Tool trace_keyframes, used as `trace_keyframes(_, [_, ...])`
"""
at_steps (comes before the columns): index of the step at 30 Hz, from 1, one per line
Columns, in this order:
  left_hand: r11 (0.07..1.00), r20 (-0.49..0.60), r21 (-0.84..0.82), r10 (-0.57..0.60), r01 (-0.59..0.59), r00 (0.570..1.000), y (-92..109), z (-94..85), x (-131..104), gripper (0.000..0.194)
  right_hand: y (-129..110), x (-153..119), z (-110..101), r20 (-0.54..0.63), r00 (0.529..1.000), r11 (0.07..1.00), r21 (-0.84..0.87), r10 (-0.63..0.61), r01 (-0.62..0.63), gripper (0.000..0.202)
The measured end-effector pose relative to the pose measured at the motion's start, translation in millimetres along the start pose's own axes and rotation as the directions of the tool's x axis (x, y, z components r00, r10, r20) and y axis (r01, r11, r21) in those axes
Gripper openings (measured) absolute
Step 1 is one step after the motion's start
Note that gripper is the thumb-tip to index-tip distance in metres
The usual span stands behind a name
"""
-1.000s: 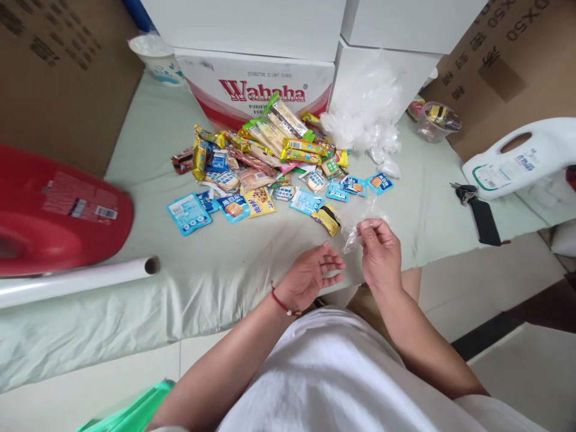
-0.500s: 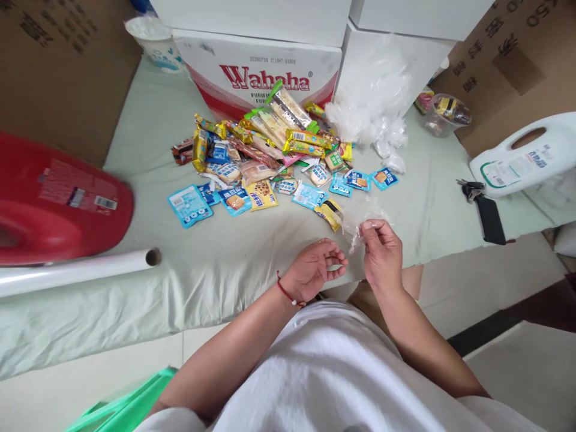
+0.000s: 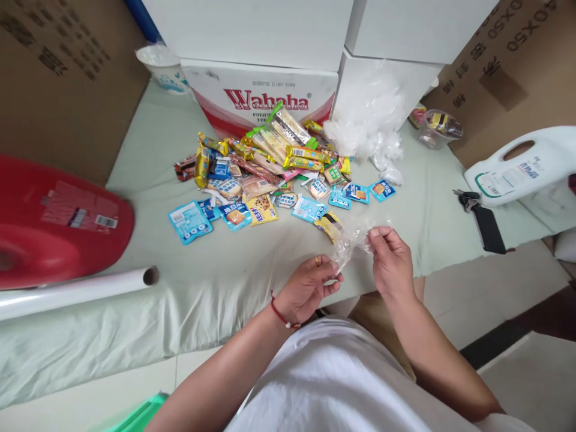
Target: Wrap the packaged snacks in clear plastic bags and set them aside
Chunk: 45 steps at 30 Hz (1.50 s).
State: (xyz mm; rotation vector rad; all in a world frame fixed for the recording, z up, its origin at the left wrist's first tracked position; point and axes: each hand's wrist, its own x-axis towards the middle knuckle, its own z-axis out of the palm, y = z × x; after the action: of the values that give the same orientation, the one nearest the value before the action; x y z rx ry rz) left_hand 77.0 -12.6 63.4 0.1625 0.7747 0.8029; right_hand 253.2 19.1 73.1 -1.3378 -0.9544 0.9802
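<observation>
A thin clear plastic bag (image 3: 355, 233) stretches between my two hands above the table's front edge. My left hand (image 3: 310, 285), with a red cord at the wrist, pinches its lower left part. The fingers of my right hand (image 3: 392, 258) are closed on the bag's right edge. Just behind the bag lies a yellow snack packet (image 3: 330, 226), partly covered by the plastic. Beyond it is a heap of wrapped snacks (image 3: 270, 159), with several blue packets (image 3: 186, 221) along its front. Crumpled clear bags (image 3: 366, 120) are piled at the heap's right.
White cartons (image 3: 261, 84) stand at the back. A red jug (image 3: 63, 222) and a white roll (image 3: 81, 291) are on the left. On the right are a plastic cup (image 3: 437, 129), a white detergent bottle (image 3: 517, 165) and a black key case (image 3: 489, 229). Cardboard boxes (image 3: 508, 84) flank both sides.
My left hand, earlier with fingers apart beside the bag, now grips it. My right hand has shifted slightly right, and the bag is pulled wider between them. The view has tilted up a little.
</observation>
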Motion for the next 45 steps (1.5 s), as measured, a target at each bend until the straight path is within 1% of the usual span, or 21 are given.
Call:
trace_keyframes(6, [0.999, -0.092, -0.028, 0.019, -0.021, 0.996, 7.6, -15.4, -20.6, 0.047, -11.3, 22.5, -13.6, -0.077, 0.997, 0.999, -0.029, -0.029, 0.026, 0.031])
trace_keyframes(10, [0.990, -0.226, 0.029, 0.138, -0.135, 0.964, 9.4, -28.2, -35.9, 0.052, -8.8, 34.4, -2.5, -0.076, 0.997, 1.000, -0.023, -0.011, 0.009, 0.029])
trace_keyframes(14, [0.968, -0.375, 0.056, 0.249, -0.246, 0.893, 5.8, -46.9, -64.5, 0.055, 2.7, 47.1, 25.9, 0.093, 0.994, 0.986, -0.150, -0.055, 0.069, 0.028])
trace_keyframes(17, [0.967, -0.466, 0.004, 0.228, -0.256, 0.855, -3.8, -60.7, -99.5, 0.054, 2.6, 55.9, 50.5, 0.337, 0.940, 0.936, -0.312, -0.053, 0.164, 0.020])
trace_keyframes(19, [0.976, -0.497, -0.076, 0.141, -0.206, 0.856, -13.3, -67.3, -126.7, 0.052, -7.1, 62.3, 65.7, 0.516, 0.857, 0.889, -0.396, 0.009, 0.229, 0.017])
trace_keyframes(20, [0.977, -0.502, -0.126, 0.084, -0.169, 0.861, -18.7, -70.0, -139.9, 0.052, -14.4, 65.7, 73.1, 0.606, 0.793, 0.863, -0.429, 0.057, 0.266, 0.018])
trace_keyframes(23, [0.956, -0.470, -0.289, -0.092, -0.054, 0.878, -34.9, -78.3, -169.9, 0.048, -37.6, 73.6, 97.4, 0.818, 0.526, 0.757, -0.492, 0.233, 0.430, 0.020])
trace_keyframes(26, [0.915, -0.412, -0.404, -0.200, 0.019, 0.889, -48.0, -90.4, -179.8, 0.051, -49.5, 73.8, 126.7, 0.877, 0.288, 0.601, -0.475, 0.385, 0.642, 0.019])
trace_keyframes(28, [0.913, -0.435, -0.408, -0.193, -0.001, 0.880, -54.3, -99.7, -179.4, 0.055, -48.4, 69.5, 145.4, 0.866, 0.191, 0.507, -0.434, 0.462, 0.745, 0.020])
trace_keyframes(30, [0.945, -0.532, -0.318, -0.116, -0.072, 0.838, -57.8, -107.5, -178.7, 0.056, -43.4, 63.6, 159.2, 0.857, 0.148, 0.443, -0.394, 0.494, 0.805, 0.026])
trace_keyframes(31, [0.966, -0.608, -0.232, -0.049, -0.119, 0.793, -58.1, -110.1, -179.0, 0.057, -40.7, 60.6, 163.7, 0.859, 0.141, 0.424, -0.378, 0.492, 0.823, 0.030])
trace_keyframes(32, [0.978, -0.693, -0.111, 0.050, -0.175, 0.720, -57.0, -111.4, -179.3, 0.056, -38.5, 57.9, 166.7, 0.864, 0.143, 0.410, -0.368, 0.483, 0.835, 0.034])
trace_keyframes(33, [0.973, -0.762, 0.042, 0.179, -0.228, 0.623, -54.4, -111.3, -179.2, 0.054, -36.8, 55.3, 168.5, 0.868, 0.152, 0.398, -0.364, 0.472, 0.842, 0.038])
trace_keyframes(35, [0.888, -0.773, 0.368, 0.457, -0.276, 0.440, -44.9, -106.9, -174.3, 0.047, -34.9, 50.4, 170.0, 0.873, 0.178, 0.378, -0.370, 0.454, 0.849, 0.043])
trace_keyframes(36, [0.818, -0.714, 0.506, 0.576, -0.274, 0.399, -38.6, -102.9, -168.0, 0.043, -34.5, 47.9, 170.4, 0.872, 0.204, 0.361, -0.383, 0.445, 0.850, 0.044])
trace_keyframes(37, [0.745, -0.629, 0.611, 0.662, -0.266, 0.408, -31.8, -97.9, -158.3, 0.038, -34.2, 45.0, 171.1, 0.869, 0.236, 0.341, -0.402, 0.436, 0.850, 0.044])
trace_keyframes(39, [0.626, -0.459, 0.741, 0.737, -0.243, 0.497, -19.2, -86.9, -129.1, 0.033, -33.3, 38.8, 173.1, 0.858, 0.309, 0.307, -0.449, 0.410, 0.839, 0.045])
trace_keyframes(40, [0.579, -0.407, 0.783, 0.753, -0.227, 0.518, -14.1, -81.6, -110.9, 0.032, -32.6, 35.5, 174.3, 0.850, 0.343, 0.296, -0.474, 0.401, 0.829, 0.045])
trace_keyframes(42, [0.477, -0.358, 0.864, 0.806, -0.159, 0.472, -7.0, -73.0, -72.8, 0.034, -30.9, 29.7, 176.2, 0.829, 0.394, 0.285, -0.519, 0.396, 0.806, 0.044])
trace_keyframes(44, [0.349, -0.284, 0.930, 0.883, -0.117, 0.375, -3.1, -68.7, -41.4, 0.038, -29.0, 26.6, 176.1, 0.815, 0.416, 0.288, -0.545, 0.404, 0.788, 0.042])
trace_keyframes(45, [0.294, -0.241, 0.951, 0.902, -0.099, 0.358, -1.6, -68.5, -30.8, 0.033, -28.1, 26.5, 175.1, 0.810, 0.420, 0.290, -0.552, 0.409, 0.782, 0.041])
